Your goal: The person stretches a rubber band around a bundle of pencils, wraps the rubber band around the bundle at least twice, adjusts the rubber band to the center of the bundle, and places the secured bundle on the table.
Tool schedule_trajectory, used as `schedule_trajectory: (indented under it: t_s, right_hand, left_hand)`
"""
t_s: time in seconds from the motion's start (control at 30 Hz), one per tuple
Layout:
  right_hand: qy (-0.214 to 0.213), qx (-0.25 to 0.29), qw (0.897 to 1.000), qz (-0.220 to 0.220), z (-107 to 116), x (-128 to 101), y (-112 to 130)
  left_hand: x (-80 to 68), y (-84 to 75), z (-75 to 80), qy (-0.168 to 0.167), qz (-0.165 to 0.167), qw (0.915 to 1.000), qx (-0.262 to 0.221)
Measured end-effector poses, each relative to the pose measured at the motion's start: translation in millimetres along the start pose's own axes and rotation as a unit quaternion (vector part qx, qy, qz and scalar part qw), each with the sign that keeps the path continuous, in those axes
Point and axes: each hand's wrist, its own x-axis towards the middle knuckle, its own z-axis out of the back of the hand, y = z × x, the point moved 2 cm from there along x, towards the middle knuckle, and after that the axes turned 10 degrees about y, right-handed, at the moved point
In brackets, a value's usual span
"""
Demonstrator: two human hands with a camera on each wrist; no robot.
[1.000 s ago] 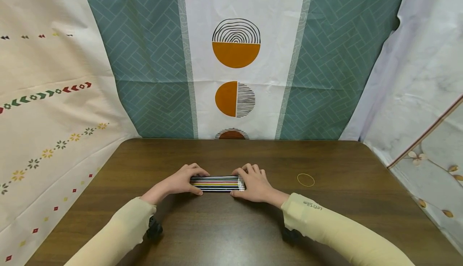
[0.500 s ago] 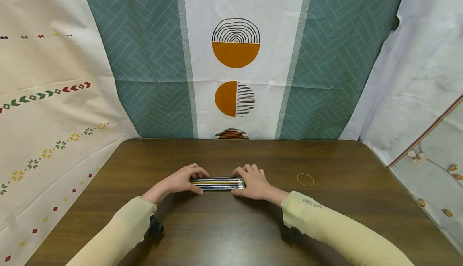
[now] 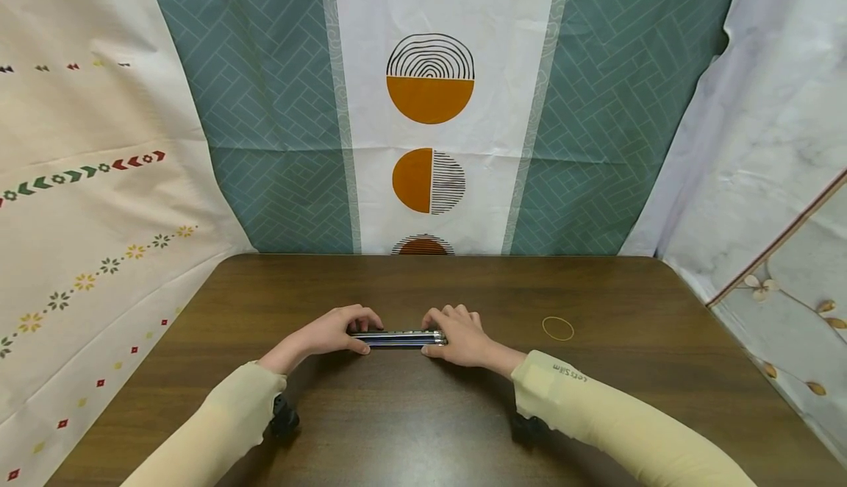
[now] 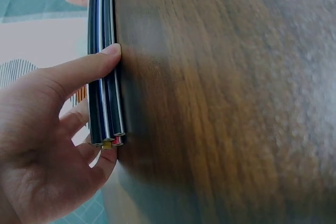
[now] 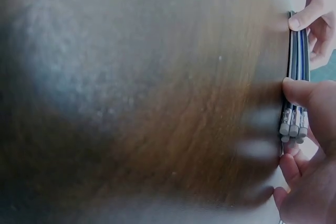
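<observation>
A bundle of several pencils point(image 3: 400, 339) with dark, blue and silvery barrels lies level on the table between both hands. My left hand point(image 3: 327, 334) grips its left end, thumb on the near side and fingers behind. In the left wrist view the bare pencil ends point(image 4: 107, 141) are stacked in layers, a yellow and a red one among them. At the other end my right hand point(image 3: 463, 340) grips the bundle near its erasers. Those white erasers point(image 5: 294, 129) with metal ferrules sit close together in the right wrist view.
A thin yellow rubber band point(image 3: 558, 328) lies on the brown wooden table point(image 3: 410, 413), right of the right hand. Patterned curtains point(image 3: 437, 134) hang behind the table and along both sides.
The pencils have gone from a wide flat row to a narrower, stacked bundle between the hands. Both hands stay nearly in place, their fingers drawn closer to their thumbs.
</observation>
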Motion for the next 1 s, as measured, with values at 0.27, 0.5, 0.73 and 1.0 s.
schedule_trajectory:
  t_s: [0.27, 0.5, 0.73, 1.0]
  right_hand:
    - [-0.005, 0.015, 1.0, -0.005, 1, 2, 1]
    - [-0.01, 0.024, 1.0, -0.007, 3, 3, 1]
    - [0.01, 0.025, 0.999, -0.032, 5, 6, 1]
    - [0.033, 0.035, 0.997, -0.052, 4, 5, 4]
  left_hand:
    - [2.3, 1.7, -0.3, 0.002, 0.016, 0.9999, -0.006]
    - [3.7, -0.3, 0.7, 0.002, 0.027, 0.9996, -0.004]
    - [5.3, -5.5, 2.7, -0.007, 0.029, 0.9996, 0.001]
    - [8.1, -8.1, 3.7, 0.007, 0.042, 0.9991, -0.007]
